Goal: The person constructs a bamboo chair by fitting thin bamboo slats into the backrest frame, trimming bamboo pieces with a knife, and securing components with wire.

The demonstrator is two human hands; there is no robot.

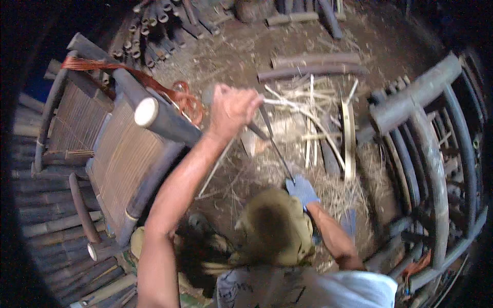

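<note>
My left hand, bare and closed, is raised in front of me at the middle. A long, thin dark strip, possibly split bamboo or a blade, slants from it down to my right hand. That hand wears a blue-grey glove and is closed on the lower end near my knee. A shorter dark piece hangs below my left fist; whether it is part of the strip is unclear. A pale curved bamboo strip starts beside the left fist; I cannot tell if the fist holds it.
Bamboo shavings and pale strips litter the dirt floor. A bamboo chair with orange strapping stands at left, a bamboo frame at right. Cut poles are stacked at the back; two dark lengths lie ahead.
</note>
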